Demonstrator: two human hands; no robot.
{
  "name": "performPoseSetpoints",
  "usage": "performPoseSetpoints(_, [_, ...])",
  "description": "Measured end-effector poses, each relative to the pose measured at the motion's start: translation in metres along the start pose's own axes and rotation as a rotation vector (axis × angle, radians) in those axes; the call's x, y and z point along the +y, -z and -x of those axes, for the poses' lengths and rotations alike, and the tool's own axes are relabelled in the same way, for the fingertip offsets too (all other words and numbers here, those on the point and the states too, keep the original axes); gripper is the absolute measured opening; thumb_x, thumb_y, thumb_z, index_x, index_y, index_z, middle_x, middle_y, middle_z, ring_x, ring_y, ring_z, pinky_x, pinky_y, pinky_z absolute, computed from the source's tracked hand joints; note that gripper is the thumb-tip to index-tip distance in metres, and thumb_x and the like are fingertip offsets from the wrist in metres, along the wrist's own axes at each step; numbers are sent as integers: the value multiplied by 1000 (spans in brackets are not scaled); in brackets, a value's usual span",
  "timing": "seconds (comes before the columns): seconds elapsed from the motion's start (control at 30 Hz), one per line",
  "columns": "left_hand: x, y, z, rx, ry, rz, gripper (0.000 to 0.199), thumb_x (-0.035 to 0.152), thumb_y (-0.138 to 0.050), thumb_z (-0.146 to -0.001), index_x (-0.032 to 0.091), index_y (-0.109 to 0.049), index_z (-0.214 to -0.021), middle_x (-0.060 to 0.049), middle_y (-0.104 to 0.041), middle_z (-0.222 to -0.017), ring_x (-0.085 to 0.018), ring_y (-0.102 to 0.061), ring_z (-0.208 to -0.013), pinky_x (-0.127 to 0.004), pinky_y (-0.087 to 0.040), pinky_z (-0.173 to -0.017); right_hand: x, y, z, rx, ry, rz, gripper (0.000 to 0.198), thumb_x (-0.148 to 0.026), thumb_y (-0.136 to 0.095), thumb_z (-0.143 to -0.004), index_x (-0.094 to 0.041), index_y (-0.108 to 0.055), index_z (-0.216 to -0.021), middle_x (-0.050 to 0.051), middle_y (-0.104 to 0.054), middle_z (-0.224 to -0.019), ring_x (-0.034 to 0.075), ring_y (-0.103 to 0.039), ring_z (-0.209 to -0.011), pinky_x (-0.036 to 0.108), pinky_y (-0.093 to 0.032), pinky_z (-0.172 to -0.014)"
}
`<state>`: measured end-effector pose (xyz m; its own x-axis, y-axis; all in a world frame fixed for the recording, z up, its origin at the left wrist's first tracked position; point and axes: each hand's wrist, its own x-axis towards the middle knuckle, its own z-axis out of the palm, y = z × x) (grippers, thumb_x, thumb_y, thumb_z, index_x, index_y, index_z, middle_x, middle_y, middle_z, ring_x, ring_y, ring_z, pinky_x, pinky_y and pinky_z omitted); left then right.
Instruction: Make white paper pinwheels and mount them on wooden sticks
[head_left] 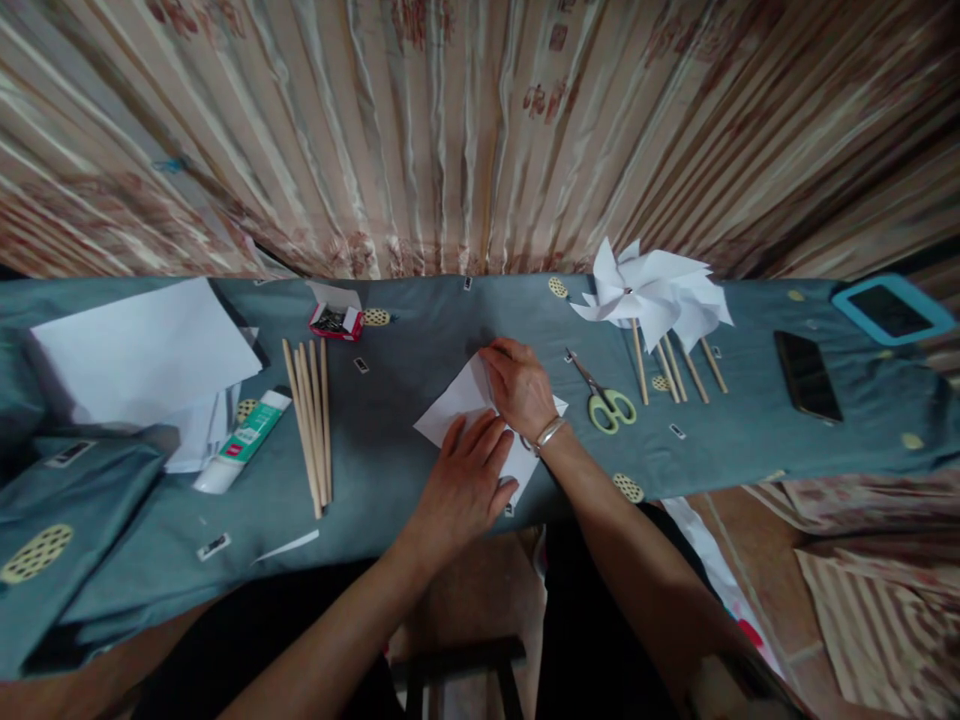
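Note:
A white sheet of paper (454, 398) with a fold across it lies turned cornerwise in the middle of the cloth-covered table. My left hand (466, 478) rests on its near part with the fingers stretched out. At the far corner, my right hand (517, 385), a silver bracelet at its wrist, has its fingers closed on the paper's edge; the fingertips are partly hidden. Just right of that wrist lie scissors (602, 405) with light green handles. Farther right, white paper pinwheels (649, 290) on wooden sticks lie together.
On the left are several wooden sticks (313, 430), a green-and-white glue tube (244, 440), a paper stack (142, 350) and a small red box (335, 320) of dark metal pieces. A paper strip (289, 545) lies near the front edge. A phone (808, 375) and blue-framed tablet (892, 308) lie right.

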<state>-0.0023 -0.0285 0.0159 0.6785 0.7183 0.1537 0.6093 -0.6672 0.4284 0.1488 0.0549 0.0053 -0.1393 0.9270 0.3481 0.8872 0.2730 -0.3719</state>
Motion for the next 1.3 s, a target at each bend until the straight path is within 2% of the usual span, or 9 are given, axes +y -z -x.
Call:
performPoseSetpoints(0.13, [0,2,-1,-21,11,7,48,30,-60,-91,9,-49,-133,-18,-54,-142,-32,-42,-139,-54,-28,-118,1,9,5,35,30,-49,38,-19,-37,-97,-15,-62,-126,13,-66,-125,26,-59,-116,43,-48,-103])
performPoseSetpoints(0.27, [0,0,1,-1,0,35,51,29,-58,-92,9,-45,-137,-20,-50,-145,-32,-40,-140,-55,-27,-118,2,26,28,66,47,-22,41,-23,-40,-97,-10,-55,-133,18,-61,-133,28,-55,-126,48,-43,-109])
performPoseSetpoints(0.47, [-11,5,9,220,-64,119,62,40,-51,-95,13,-29,-146,-22,-39,-150,-30,-36,-142,-53,-32,-115,-2,46,70,29,90,-54,39,-24,-42,-98,-11,-57,-132,18,-63,-130,28,-57,-123,48,-47,-105])
performPoseSetpoints(0.53, [-20,12,13,300,-49,72,52,34,-46,-98,15,-33,-145,-20,-43,-147,-29,-40,-138,-53,-34,-113,-5,47,76,11,114,-79,39,-23,-41,-98,-10,-58,-131,18,-62,-131,27,-56,-124,48,-47,-106])
performPoseSetpoints(0.63, [-35,23,19,363,86,-1,37,23,-41,-98,18,-50,-133,-15,-56,-130,-27,-53,-119,-48,-45,-100,-9,46,78,-50,162,-89,40,-18,-40,-97,-9,-58,-131,19,-60,-133,27,-53,-126,47,-46,-107])
performPoseSetpoints(0.7, [-39,27,22,350,144,-36,32,20,-42,-97,19,-59,-124,-13,-60,-119,-26,-56,-109,-45,-47,-93,-11,45,78,-101,188,-58,40,-15,-39,-96,-10,-59,-131,18,-59,-134,28,-51,-125,46,-47,-106])
performPoseSetpoints(0.8, [-37,25,20,283,147,-65,31,17,-45,-94,21,-63,-119,-12,-61,-119,-27,-54,-109,-45,-45,-89,-12,42,78,-165,204,14,42,-12,-41,-94,-13,-61,-130,17,-58,-135,30,-49,-125,48,-48,-102])
performPoseSetpoints(1.03, [-22,17,9,136,124,-128,34,24,-51,-93,15,-59,-125,-13,-61,-124,-32,-47,-120,-49,-40,-98,-11,40,79,-200,206,87,43,-10,-45,-92,-16,-61,-131,15,-57,-137,31,-48,-125,47,-47,-100])
performPoseSetpoints(1.3, [-30,26,23,126,147,-233,34,29,-55,-92,17,-62,-123,-14,-62,-124,-34,-48,-119,-52,-41,-97,-10,40,79,-186,231,93,40,-11,-44,-93,-15,-62,-130,16,-58,-135,31,-48,-123,47,-49,-98])
